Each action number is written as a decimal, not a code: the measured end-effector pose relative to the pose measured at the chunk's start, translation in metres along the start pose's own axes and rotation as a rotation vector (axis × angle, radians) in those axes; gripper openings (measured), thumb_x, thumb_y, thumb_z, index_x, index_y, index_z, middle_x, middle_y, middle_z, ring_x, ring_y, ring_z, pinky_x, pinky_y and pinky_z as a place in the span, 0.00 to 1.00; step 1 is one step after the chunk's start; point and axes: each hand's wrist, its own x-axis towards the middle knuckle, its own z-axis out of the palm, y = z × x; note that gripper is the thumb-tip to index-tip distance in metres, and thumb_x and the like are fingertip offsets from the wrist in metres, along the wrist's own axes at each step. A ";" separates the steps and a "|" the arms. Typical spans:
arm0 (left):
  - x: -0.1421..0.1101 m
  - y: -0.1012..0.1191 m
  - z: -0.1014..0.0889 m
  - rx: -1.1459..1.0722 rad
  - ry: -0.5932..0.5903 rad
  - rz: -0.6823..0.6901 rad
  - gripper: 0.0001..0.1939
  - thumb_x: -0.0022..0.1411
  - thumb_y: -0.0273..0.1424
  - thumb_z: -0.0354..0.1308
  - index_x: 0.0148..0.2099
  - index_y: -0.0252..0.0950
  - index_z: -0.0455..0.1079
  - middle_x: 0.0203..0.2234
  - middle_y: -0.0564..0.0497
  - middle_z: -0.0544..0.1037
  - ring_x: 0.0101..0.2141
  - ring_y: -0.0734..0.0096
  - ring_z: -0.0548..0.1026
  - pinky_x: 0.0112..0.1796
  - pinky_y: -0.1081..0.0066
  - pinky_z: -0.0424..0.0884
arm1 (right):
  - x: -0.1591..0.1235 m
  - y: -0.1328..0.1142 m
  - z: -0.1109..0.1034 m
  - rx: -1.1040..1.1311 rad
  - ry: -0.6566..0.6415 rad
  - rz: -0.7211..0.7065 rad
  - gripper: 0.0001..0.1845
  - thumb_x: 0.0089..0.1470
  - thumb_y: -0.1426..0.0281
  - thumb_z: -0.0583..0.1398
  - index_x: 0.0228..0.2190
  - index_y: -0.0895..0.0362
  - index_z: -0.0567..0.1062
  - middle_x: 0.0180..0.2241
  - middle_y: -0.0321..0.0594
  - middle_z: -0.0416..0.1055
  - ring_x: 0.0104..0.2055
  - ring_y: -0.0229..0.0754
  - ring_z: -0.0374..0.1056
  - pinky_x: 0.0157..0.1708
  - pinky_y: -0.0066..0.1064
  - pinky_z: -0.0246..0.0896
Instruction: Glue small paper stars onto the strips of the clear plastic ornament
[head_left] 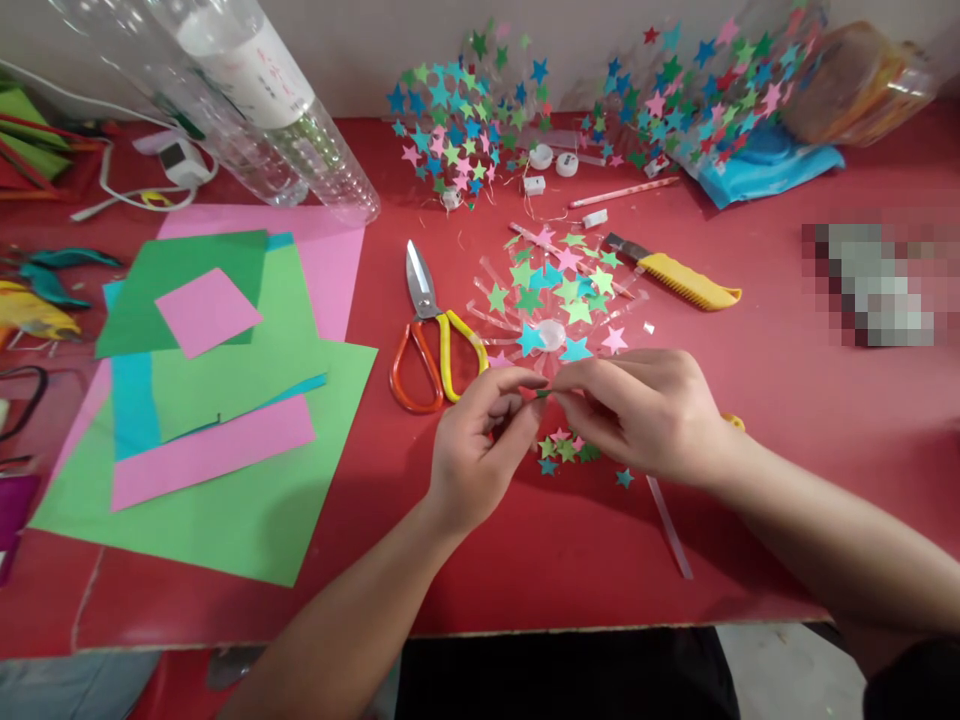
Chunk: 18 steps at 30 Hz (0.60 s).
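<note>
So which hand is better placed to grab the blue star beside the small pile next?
Probably the right hand: it is nearer the blue star, while the left hand sits across the small pile. Both seem to hold a green piece, though.

Worn on the head, a lone camera looks forward and down over a red worktop [495,560], with the wall [360,60] at 12 o'clock and the worktop's near edge [540,630] at 6. The view is near and wide: the left forearm [352,610] enters from 7 o'clock, the right forearm [810,530] from 4, the left hand [472,445] and right hand [649,415] sit close to centre, and bottles [270,90] stand at 10.
</note>
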 end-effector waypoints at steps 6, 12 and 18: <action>0.001 0.002 0.000 -0.052 0.015 -0.060 0.06 0.63 0.25 0.55 0.43 0.38 0.69 0.17 0.60 0.70 0.16 0.84 0.64 0.17 0.82 0.59 | -0.002 -0.005 0.004 0.009 0.020 0.068 0.06 0.59 0.73 0.56 0.30 0.57 0.72 0.17 0.27 0.63 0.18 0.30 0.55 0.19 0.25 0.47; 0.000 0.003 0.000 -0.114 0.039 -0.161 0.04 0.62 0.27 0.56 0.41 0.38 0.69 0.16 0.59 0.70 0.13 0.84 0.62 0.14 0.82 0.58 | -0.002 -0.008 0.006 0.012 0.023 0.106 0.07 0.58 0.73 0.56 0.29 0.58 0.72 0.18 0.28 0.63 0.19 0.29 0.56 0.19 0.24 0.48; 0.001 0.002 0.000 -0.141 0.054 -0.176 0.05 0.62 0.28 0.57 0.41 0.38 0.70 0.16 0.59 0.70 0.13 0.83 0.63 0.14 0.83 0.58 | -0.001 -0.010 0.006 0.002 0.033 0.098 0.08 0.59 0.73 0.56 0.29 0.58 0.73 0.18 0.29 0.64 0.19 0.30 0.57 0.20 0.24 0.49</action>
